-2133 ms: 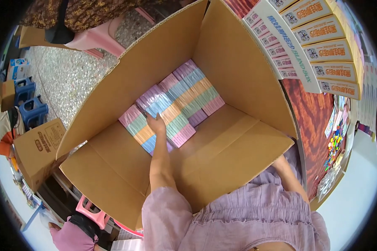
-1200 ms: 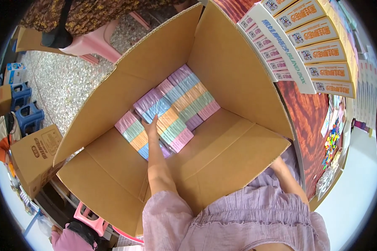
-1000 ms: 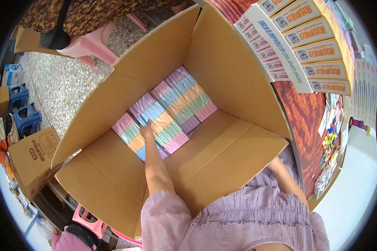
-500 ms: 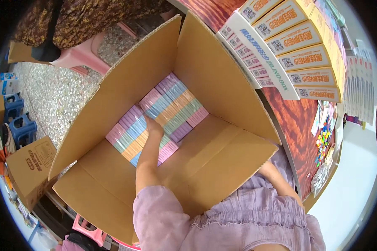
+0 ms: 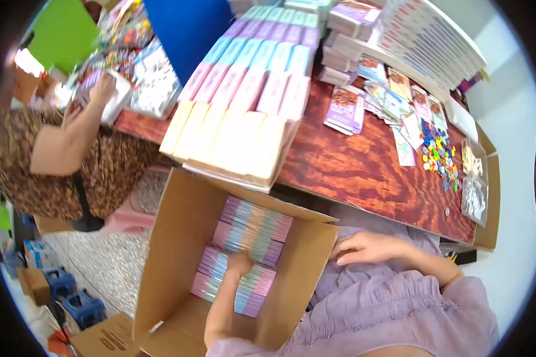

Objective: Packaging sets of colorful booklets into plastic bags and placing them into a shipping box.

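1. Two blocks of pastel boxes are what matters here, both down on the floor of the big cardboard carton: the far block toward the counter, and the near block closer to the person. Each is made up of thin boxes in pink, blue, orange, green and purple rows.

2. Handling, just my read: each little box is probably light, but a whole block would have some heft. The shape looks stiff and square. Shiny glare suggests clear film, so I'd expect it to be a bit slick under bare fingers. Not super fragile, though corners could dent and film could tear.

3. Where to grab: I'd go for opposite sides of a block, low down, palms flat. Pinching loose film at the top seems like a bad idea.

4. Left hand: reaching down into the carton, fingers bent, on the packs about where the two blocks meet. It's blurry and the fingertips are hidden, so can't tell if it's pinching anything or just pressing.

5. Right hand: outside the carton, over the lap, fingers loosely curved with nothing visible in them. It's right beside the carton's edge; can't tell if they touch.
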{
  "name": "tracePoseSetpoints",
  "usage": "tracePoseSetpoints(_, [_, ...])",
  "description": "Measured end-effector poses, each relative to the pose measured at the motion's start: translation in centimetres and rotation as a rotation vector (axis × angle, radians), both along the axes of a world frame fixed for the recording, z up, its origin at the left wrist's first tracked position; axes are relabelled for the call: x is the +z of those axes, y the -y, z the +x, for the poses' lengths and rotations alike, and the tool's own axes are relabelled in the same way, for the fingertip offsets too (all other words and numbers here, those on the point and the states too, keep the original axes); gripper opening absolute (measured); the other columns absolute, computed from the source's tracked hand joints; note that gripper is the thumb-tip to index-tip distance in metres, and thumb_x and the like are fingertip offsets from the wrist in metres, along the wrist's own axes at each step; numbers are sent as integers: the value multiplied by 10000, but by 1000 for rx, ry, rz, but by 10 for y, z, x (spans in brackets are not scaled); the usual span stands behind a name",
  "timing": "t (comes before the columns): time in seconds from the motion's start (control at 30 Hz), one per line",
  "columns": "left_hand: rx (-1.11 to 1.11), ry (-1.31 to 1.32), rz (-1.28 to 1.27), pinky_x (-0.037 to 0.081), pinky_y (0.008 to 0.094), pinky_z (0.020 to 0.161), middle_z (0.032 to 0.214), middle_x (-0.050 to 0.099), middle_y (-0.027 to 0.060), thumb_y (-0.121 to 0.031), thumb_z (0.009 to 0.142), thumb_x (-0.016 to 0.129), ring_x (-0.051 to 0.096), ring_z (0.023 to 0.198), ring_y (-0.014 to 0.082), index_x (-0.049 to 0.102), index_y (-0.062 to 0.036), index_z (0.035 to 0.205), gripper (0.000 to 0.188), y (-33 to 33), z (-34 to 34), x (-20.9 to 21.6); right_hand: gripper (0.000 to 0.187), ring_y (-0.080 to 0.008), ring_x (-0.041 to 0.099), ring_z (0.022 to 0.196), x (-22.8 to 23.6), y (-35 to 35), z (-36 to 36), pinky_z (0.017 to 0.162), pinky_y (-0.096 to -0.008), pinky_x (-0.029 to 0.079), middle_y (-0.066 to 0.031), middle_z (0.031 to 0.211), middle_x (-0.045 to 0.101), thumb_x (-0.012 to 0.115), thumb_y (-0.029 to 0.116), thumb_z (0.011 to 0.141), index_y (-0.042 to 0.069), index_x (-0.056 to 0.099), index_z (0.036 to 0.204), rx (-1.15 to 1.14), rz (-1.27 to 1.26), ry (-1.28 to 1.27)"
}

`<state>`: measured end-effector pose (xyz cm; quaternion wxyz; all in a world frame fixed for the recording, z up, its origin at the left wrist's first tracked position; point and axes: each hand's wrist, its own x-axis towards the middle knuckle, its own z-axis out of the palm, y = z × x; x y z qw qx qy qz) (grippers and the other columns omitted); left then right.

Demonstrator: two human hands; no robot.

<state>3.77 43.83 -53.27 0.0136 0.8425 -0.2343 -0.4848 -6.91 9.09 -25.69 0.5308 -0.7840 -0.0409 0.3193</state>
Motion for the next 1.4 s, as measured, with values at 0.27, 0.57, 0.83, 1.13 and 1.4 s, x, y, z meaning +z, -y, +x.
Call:
tracePoseSetpoints(0.27, [572, 423, -1617, 392, 243, 572, 634, 529, 64, -284, 963, 472, 501, 583, 123, 568, -24, 778, 333, 27, 108, 402, 414, -165, 604, 984, 68, 28, 100, 831, -339, 494, -112, 1130, 630, 554, 309, 949, 38, 541, 1262, -680, 738, -30])
tracePoseSetpoints(0.57, [883, -413, -1300, 423, 350, 988, 1310, 547, 117, -541, 962, 420, 534, 1176, 219, 495, -16, 1305, 631, 125, 256, 340, 567, -370, 461, 1227, 16, -14, 250, 1020, -415, 329, -199, 1314, 517, 382, 516, 965, 38, 550, 1220, -1272, 103, 487])
tracePoseSetpoints(0.83, [880, -601, -1282, 457, 381, 969, 1309, 549, 104, -451, 991, 411, 552, 1161, 213, 465, -30, 1332, 544, 97, 141, 345, 742, -380, 293, 1346, 48, -18, 223, 1075, -472, 267, -249, 1450, 308, 348, 601, 937, 13, 371, 1390, -1183, 518, 513])
tracePoseSetpoints(1.13, [694, -452, -1303, 384, 387, 1029, 1372, 492, 85, -471, 1000, 368, 482, 1235, 212, 406, -35, 1387, 584, 193, 17, 381, 456, -127, 604, 957, 81, 58, 44, 862, -296, 488, -33, 1089, 623, 388, 413, 1011, 59, 530, 1262, -978, 1125, 300])
tracePoseSetpoints(1.4, [802, -749, -1116, 399, 276, 964, 1214, 572, 36, -322, 966, 545, 531, 1093, 118, 499, -5, 1279, 448, 306, -91, 308, 457, -139, 596, 1031, 9, 148, -71, 908, -302, 478, -80, 1177, 592, 338, 359, 1027, 11, 457, 1299, -1104, 1124, 318])
